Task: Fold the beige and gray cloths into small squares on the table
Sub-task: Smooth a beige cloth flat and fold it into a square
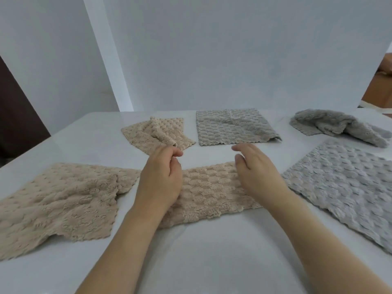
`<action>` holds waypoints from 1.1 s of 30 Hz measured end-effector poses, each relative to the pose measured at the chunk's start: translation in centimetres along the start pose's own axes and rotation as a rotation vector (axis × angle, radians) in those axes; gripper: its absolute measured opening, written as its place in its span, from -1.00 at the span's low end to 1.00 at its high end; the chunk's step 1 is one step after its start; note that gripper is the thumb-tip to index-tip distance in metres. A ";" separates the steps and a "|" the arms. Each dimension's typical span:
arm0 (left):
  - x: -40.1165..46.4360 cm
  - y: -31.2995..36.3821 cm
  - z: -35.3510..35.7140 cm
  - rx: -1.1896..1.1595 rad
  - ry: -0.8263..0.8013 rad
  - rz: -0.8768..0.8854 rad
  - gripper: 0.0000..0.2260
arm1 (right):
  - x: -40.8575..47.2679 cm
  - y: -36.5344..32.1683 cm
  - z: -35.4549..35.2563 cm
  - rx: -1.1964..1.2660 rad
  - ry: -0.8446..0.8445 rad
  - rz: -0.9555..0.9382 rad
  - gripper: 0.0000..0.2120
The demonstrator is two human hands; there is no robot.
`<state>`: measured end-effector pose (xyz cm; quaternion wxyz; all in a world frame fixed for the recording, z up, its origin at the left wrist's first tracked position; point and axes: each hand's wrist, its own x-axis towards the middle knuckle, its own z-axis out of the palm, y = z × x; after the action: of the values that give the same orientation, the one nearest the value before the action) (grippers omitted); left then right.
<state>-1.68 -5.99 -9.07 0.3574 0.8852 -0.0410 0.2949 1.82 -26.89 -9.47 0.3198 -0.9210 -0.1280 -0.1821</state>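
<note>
Beige plush lay nearest: a half-folded beige cloth (212, 192) stretched as a band across the white table (201, 262), likely set centrally for its next fold. Over it the left hand (161, 179) hovered, fingers loosely curled and grasping nothing, and the right hand (256, 172) was released, fingers relaxed. A flat beige cloth (57, 204) waited left, a flat gray cloth (347, 187) right. Farther off sat a rumpled beige cloth (157, 132), a gray square (233, 127) and a crumpled gray cloth (339, 126).
</note>
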 end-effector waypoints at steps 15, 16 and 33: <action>-4.4 -1.5 0.2 0.579 -0.632 -0.126 -0.45 | -2.7 1.8 1.8 -0.404 -0.435 0.085 -0.45; -4.5 -1.7 -0.2 0.581 -0.634 -0.139 -0.46 | -2.7 1.9 1.7 -0.408 -0.438 0.090 -0.45; -4.1 -1.9 0.6 0.580 -0.638 -0.100 -0.46 | -2.6 2.2 2.1 -0.433 -0.417 0.050 -0.45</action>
<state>-4.17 -5.53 -12.87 0.0770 0.9967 -0.0220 -0.0117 0.82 -27.56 -13.27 0.0872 -0.9882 -0.1262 -0.0043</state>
